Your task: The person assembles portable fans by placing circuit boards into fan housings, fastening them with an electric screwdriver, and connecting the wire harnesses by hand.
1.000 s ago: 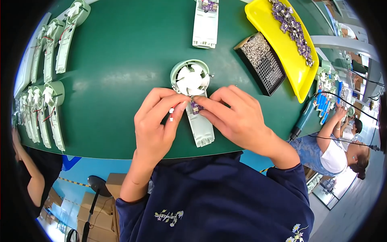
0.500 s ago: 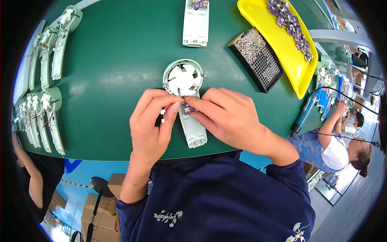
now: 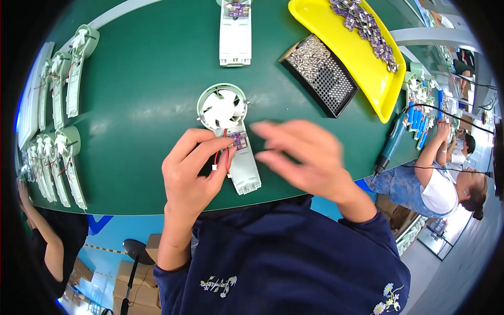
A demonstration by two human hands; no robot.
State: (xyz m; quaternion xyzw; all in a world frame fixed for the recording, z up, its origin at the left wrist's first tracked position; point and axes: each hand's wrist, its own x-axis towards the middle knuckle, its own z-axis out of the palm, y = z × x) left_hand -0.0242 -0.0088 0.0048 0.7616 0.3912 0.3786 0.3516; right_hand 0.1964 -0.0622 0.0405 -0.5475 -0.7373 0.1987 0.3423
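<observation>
A pale green fan housing [image 3: 245, 178] with a white fan [image 3: 223, 108] lies in front of me, its round end away from me. A purple circuit board [image 3: 239, 140] sits in the channel below the fan. My left hand [image 3: 190, 165] is closed at the board's left edge, thumb and forefinger pinched round thin red and black wires [image 3: 216, 157]. White plugs [image 3: 229, 176] hang on the wire ends beneath those fingers. My right hand [image 3: 307, 157], smeared by motion, is off to the right of the housing, fingers apart and holding nothing visible.
Another housing [image 3: 235, 44] with a board lies beyond. At the far right are a black box [image 3: 336, 86] of small screws and a yellow tray [image 3: 386, 100] of purple boards. More fan housings [image 3: 73, 84] line the left. A power screwdriver [image 3: 391, 144] lies right, near a co-worker [image 3: 441, 184].
My right hand has left the circuit board and moved away to the right, its fingers spreading. The left hand stays by the board and wires. The whole view has shifted slightly.
</observation>
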